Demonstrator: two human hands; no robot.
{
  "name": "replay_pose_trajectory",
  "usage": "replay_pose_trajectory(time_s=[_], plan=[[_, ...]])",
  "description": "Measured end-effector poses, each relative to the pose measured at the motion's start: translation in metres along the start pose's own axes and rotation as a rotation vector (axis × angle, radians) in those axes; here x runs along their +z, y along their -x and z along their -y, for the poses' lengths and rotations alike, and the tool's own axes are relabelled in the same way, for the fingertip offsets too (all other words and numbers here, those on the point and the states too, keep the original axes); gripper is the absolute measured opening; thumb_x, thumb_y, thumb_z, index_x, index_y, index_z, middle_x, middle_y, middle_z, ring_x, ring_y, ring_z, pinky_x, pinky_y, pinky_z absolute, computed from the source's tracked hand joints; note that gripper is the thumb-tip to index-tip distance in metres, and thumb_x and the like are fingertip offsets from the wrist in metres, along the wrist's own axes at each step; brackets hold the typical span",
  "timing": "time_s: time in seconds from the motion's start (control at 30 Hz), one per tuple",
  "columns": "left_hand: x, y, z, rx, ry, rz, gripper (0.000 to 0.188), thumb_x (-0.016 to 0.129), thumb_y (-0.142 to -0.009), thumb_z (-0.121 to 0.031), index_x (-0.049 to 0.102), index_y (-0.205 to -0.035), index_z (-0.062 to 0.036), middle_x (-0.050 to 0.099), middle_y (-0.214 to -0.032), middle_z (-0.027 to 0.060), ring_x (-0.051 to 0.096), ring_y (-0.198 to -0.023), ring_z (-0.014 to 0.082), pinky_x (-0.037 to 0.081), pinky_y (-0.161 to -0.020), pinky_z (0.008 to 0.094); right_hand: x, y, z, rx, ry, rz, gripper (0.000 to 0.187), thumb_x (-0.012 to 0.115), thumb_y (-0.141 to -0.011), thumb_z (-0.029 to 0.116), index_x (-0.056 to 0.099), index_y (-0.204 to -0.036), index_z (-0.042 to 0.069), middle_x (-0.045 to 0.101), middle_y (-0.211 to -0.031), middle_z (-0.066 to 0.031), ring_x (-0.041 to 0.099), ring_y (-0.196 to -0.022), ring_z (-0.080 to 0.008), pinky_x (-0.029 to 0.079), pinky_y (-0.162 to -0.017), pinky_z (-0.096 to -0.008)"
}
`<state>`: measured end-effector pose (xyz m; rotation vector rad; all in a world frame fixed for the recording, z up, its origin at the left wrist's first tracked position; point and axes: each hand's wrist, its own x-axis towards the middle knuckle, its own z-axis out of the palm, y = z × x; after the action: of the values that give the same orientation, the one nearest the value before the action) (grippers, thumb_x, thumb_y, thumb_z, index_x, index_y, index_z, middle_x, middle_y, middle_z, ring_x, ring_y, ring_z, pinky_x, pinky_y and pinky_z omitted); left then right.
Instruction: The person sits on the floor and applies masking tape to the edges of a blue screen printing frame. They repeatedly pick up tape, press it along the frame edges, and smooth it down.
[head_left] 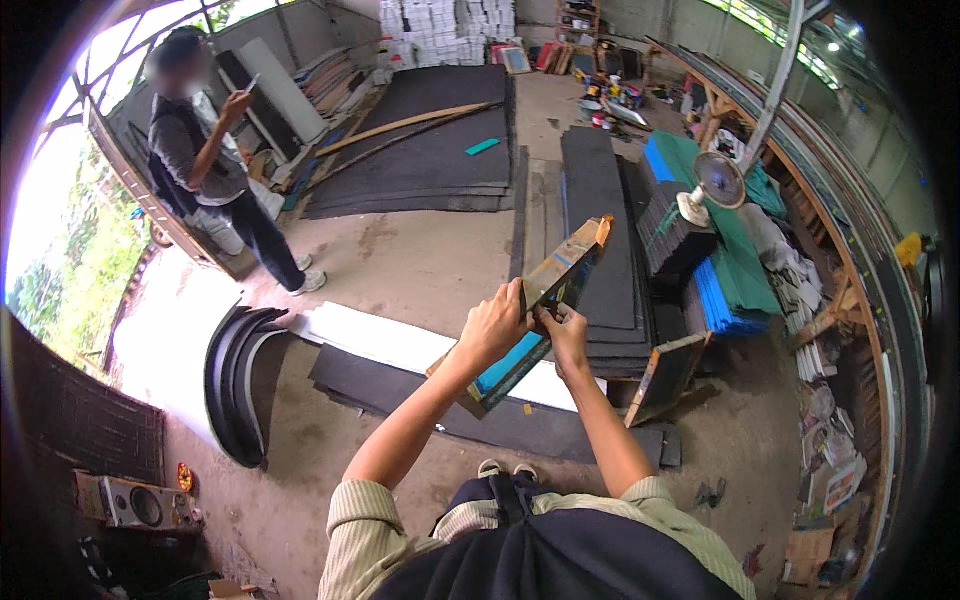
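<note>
In front of my body I hold up a worn wooden frame [562, 268], tilted, with orange at its far corner and a blue and dark inner side. My left hand [494, 322] is closed around its near left edge. At the inner side of the frame, my right hand [563, 338] has its fingers bent and pinched close to the left hand; what exactly they grip is partly hidden. Below the frame lie a long white sheet [375, 335] and dark sheets [400, 386] on the floor. A similar frame [668, 377] stands tilted beside the dark sheet stack [600, 215].
A person [200, 150] stands at the left holding a phone. Curled sheets [240, 385] rise from the floor at left. A fan [718, 182] sits on stacked sheets at right, near a metal post [775, 85]. A large dark sheet pile [420, 130] lies farther back.
</note>
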<state>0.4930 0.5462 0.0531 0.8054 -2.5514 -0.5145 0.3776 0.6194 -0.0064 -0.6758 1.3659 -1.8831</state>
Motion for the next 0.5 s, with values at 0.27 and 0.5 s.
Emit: replay_pose_trajectory(time_s=[0.27, 0.5], plan=[[-0.004, 0.011, 0.023, -0.075, 0.150, -0.221, 0.049, 0.066, -0.077, -0.024, 0.049, -0.113, 0.0033, 0.060, -0.090, 0.0227, 0.060, -0.079, 0.0365, 0.047, -0.067, 0.0397, 0.016, -0.017, -0.009, -0.064, 0.246, 0.142, 0.016, 0.052, -0.084, -0.001, 0.059, -0.097, -0.007, 0.063, -0.087, -0.0077, 0.058, -0.078, -0.0092, 0.046, -0.070, -0.0232], [-0.037, 0.003, 0.037, -0.264, 0.530, -0.425, 0.052, 0.066, -0.081, -0.019, 0.047, -0.122, 0.0073, 0.061, -0.105, 0.0186, 0.058, -0.092, 0.0182, 0.046, -0.078, 0.0293, 0.038, -0.052, 0.028, -0.336, 0.489, 0.309, 0.038, 0.063, -0.081, 0.017, 0.055, -0.112, -0.002, 0.060, -0.106, -0.0187, 0.058, -0.097, -0.0247, 0.046, -0.082, -0.0326]])
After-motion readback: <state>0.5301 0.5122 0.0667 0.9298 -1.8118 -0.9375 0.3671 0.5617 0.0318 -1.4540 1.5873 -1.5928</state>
